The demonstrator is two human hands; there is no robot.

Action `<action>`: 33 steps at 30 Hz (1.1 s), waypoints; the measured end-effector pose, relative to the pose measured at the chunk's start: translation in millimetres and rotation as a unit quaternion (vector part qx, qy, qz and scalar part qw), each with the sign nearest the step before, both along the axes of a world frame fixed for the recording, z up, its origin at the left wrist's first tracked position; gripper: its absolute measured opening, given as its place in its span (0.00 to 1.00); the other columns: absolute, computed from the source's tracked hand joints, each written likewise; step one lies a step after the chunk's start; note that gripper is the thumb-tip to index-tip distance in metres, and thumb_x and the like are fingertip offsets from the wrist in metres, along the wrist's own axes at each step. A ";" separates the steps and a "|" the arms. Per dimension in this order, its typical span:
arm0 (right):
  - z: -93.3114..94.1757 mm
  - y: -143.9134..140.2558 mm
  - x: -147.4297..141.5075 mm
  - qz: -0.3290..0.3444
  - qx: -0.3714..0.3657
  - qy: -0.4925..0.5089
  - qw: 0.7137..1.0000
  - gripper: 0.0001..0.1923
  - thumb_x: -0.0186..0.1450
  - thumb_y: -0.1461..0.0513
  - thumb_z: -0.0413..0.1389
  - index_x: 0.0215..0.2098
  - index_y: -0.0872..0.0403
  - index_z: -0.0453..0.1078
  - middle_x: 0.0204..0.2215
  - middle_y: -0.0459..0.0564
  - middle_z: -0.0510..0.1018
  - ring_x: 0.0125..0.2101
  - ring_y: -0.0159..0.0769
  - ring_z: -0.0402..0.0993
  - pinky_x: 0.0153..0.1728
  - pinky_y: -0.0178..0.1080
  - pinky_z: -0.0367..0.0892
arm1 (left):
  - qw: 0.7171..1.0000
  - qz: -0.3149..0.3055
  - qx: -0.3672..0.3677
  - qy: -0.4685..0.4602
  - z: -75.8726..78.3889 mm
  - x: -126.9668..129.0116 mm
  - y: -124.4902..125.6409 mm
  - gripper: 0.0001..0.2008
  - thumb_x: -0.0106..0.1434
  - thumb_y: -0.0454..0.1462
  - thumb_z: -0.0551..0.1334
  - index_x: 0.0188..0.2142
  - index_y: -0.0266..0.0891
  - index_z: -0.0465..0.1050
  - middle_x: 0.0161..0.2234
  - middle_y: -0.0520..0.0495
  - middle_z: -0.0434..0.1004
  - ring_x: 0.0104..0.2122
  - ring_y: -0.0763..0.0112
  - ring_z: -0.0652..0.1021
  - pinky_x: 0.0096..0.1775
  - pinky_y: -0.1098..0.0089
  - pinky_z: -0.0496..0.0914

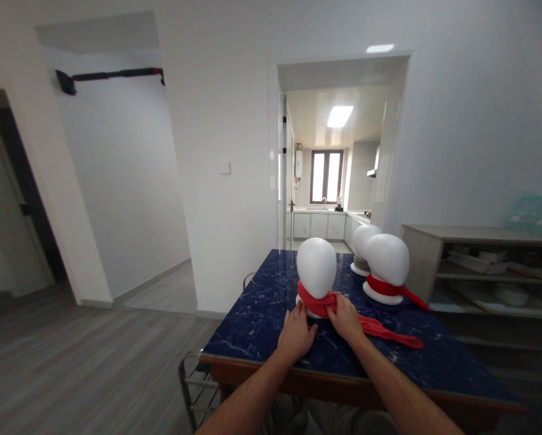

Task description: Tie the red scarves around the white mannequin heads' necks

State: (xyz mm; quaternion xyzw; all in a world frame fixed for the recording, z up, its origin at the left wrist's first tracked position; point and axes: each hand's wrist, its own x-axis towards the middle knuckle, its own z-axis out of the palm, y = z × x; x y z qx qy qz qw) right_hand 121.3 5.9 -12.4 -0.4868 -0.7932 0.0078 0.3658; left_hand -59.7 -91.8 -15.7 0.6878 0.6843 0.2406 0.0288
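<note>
A dark blue counter (261, 314) with white streaks fills the lower middle of the frame, in a white room with a grey wood floor (71, 356). A kitchen shows through the doorway at the centre. Three white heads stand on the counter. The near white head (316, 267) wears a red scarf (318, 300). The left hand (296, 335) rests half open at its base. The right hand (345, 317) pinches the scarf.

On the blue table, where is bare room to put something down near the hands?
Free: the table surface left of the left hand, and the near right corner beyond the red scarf tail. Crowded: the far right, where two more foam heads stand, and around the nearest foam head under the right hand.
</note>
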 end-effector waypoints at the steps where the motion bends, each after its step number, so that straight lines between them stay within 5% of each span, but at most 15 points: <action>1: 0.3 -0.3 0.0 -0.001 -0.003 -0.001 1.000 0.12 0.74 0.59 0.54 0.53 0.54 0.68 0.47 0.57 0.79 0.48 0.46 0.75 0.50 0.41 0.64 | 1.000 -0.001 0.001 0.000 0.2 0.1 -0.2 0.39 0.70 0.48 0.56 0.75 0.31 0.53 0.77 0.34 0.47 0.75 0.54 0.57 0.74 0.54 0.47; 17: 2.5 -1.3 -0.4 0.006 -0.007 0.011 1.000 0.12 0.75 0.56 0.52 0.52 0.53 0.68 0.46 0.57 0.80 0.49 0.46 0.76 0.51 0.42 0.65 | 1.000 -0.003 0.008 0.002 -2.8 -0.6 1.3 0.39 0.70 0.47 0.56 0.75 0.32 0.53 0.77 0.34 0.48 0.75 0.53 0.57 0.74 0.52 0.47; 23: -0.5 5.3 1.8 0.022 -0.017 0.070 0.997 0.07 0.71 0.58 0.51 0.44 0.51 0.67 0.42 0.54 0.79 0.45 0.45 0.76 0.47 0.41 0.66 | 1.000 0.003 -0.001 0.000 2.1 -0.2 -1.0 0.38 0.70 0.47 0.56 0.74 0.31 0.55 0.77 0.34 0.49 0.75 0.54 0.58 0.73 0.54 0.48; 27: -0.4 12.3 13.2 0.069 -0.055 0.139 0.986 0.07 0.66 0.56 0.52 0.34 0.49 0.65 0.33 0.48 0.78 0.36 0.42 0.74 0.40 0.39 0.66 | 1.000 0.001 0.003 -0.002 3.0 -0.4 -0.9 0.39 0.70 0.46 0.56 0.75 0.32 0.54 0.76 0.34 0.52 0.74 0.53 0.58 0.73 0.55 0.48; 33: 17.2 -4.5 48.8 0.117 -0.116 0.135 0.977 0.10 0.64 0.52 0.55 0.33 0.50 0.71 0.29 0.43 0.78 0.33 0.39 0.73 0.37 0.37 0.63 | 1.000 0.011 -0.007 0.004 4.4 0.9 -1.3 0.38 0.70 0.45 0.55 0.75 0.34 0.53 0.77 0.36 0.50 0.74 0.53 0.58 0.73 0.54 0.49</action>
